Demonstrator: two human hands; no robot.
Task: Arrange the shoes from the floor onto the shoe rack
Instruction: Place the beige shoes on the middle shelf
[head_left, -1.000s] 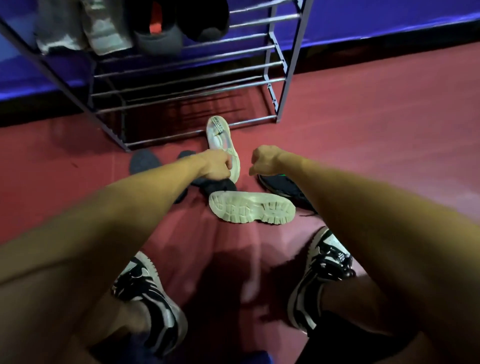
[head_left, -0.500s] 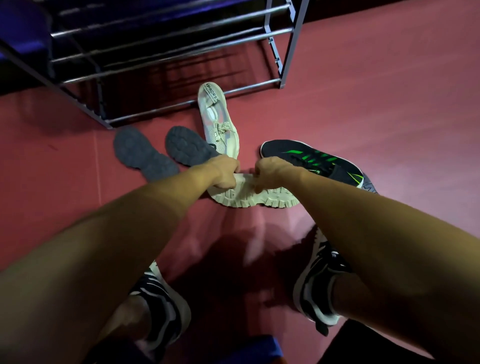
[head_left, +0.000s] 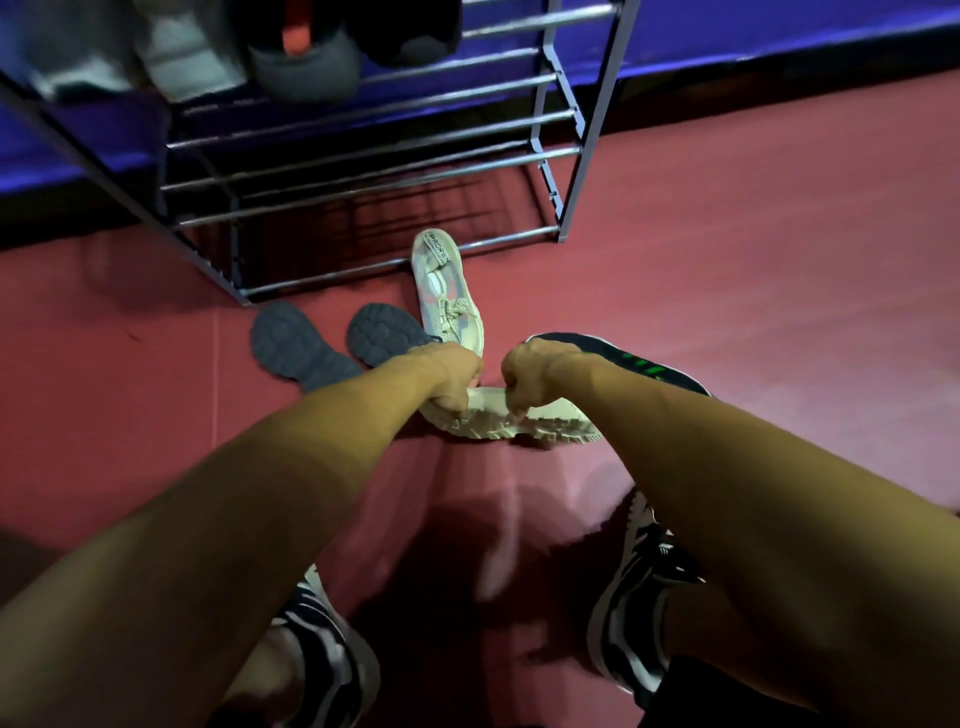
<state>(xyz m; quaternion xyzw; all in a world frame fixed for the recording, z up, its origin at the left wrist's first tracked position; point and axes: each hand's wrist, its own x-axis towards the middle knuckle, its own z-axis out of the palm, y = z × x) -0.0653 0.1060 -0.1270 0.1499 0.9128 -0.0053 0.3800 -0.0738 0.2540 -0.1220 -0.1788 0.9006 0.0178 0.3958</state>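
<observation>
Floor bears cream shoes, grey upturned shoes, a seemingly black shoe.

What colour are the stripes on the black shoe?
Bright green, on the black shoe, clearest in the head view.

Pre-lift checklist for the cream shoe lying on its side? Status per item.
1. Left hand grips side-lying cream shoe: ok.
2. Right hand grips it too: ok.
3. Shoe free of black-green shoe behind: cannot tell.
4. Bare tier on rack: ok, lower bars free.
5. Path to rack clear: not ok, second cream shoe lies before the bottom bar.
</observation>
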